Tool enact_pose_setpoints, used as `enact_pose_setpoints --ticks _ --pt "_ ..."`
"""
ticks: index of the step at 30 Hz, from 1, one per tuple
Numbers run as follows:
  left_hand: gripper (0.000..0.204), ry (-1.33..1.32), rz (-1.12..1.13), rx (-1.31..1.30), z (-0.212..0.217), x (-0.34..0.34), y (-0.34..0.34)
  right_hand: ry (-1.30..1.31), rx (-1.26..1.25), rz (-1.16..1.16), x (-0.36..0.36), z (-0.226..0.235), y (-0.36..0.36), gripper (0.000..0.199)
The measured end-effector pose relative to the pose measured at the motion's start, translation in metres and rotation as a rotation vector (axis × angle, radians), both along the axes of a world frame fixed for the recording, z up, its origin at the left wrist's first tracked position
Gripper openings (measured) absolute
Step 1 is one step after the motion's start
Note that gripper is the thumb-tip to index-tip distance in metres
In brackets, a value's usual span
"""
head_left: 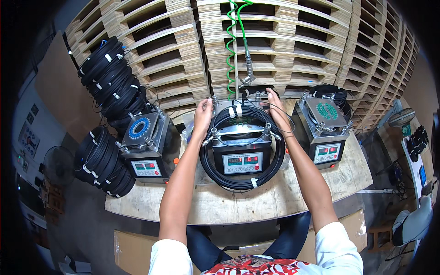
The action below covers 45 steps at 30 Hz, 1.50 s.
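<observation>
Coil: a black cable coil (241,181) with white ties lies looped around the middle machine (241,156), its front arc hanging over the machine's panel and its back arc up on the top plate.
Left hand (202,118): fingers curled over the coil's back-left part, beside a corner clamp (213,135); it looks to be gripping the cable.
Right hand (277,112): palm and fingers pressed on the coil's back-right part; a thin loose strand arcs just beside it.
Middle machine: grey box with red displays, on the wooden bench (206,204).
Neighbours: a left machine (145,146) with a blue ring on top, a right machine (325,133) with a green fixture and its own coil behind.
Stock: stacked coils (110,78) at far left; pallets (293,41) behind.
Overhead: a green spiral hose (231,41) hangs to a fitting just above the hands.
Risk: the loop could snag on the clamps or slide off the front if one hand lets go; the loose strand could catch the fingers or kink.
</observation>
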State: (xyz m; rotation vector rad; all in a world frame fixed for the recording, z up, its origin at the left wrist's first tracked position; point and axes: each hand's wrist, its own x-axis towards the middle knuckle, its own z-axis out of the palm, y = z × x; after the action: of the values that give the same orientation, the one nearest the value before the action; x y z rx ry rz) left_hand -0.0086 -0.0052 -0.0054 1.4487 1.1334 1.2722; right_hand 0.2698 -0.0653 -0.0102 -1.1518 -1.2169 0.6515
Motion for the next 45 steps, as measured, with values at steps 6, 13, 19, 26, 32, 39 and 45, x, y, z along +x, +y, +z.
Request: enact_pose_setpoints --ticks 6,13,19,26,32,39,45 --pt "0.065 -0.056 0.053 0.002 0.006 0.005 -0.007 0.064 -0.02 0.038 -0.001 0.007 -0.008 0.06" --pt "0.071 0.017 -0.019 -0.011 0.003 0.0 0.003 0.099 -0.098 -0.035 -0.001 0.009 -0.009 0.061" --pt "0.065 0.038 0.053 0.041 -0.007 0.0 0.008 0.036 -0.061 0.008 -0.001 0.004 -0.004 0.063" --pt "0.074 -0.019 0.115 0.016 -0.003 0.003 0.002 0.031 -0.042 0.019 0.001 0.004 -0.006 0.064" --pt "0.081 -0.022 0.014 -0.037 0.006 -0.001 -0.003 0.1 -0.093 -0.027 -0.003 0.01 -0.012 0.064" --pt "0.077 0.085 0.04 0.033 -0.003 -0.003 0.007 -0.033 -0.077 -0.081 -0.006 0.011 -0.01 0.066" --pt "0.073 0.069 0.091 0.004 -0.004 -0.002 0.008 -0.023 -0.056 -0.043 -0.002 0.006 -0.004 0.063"
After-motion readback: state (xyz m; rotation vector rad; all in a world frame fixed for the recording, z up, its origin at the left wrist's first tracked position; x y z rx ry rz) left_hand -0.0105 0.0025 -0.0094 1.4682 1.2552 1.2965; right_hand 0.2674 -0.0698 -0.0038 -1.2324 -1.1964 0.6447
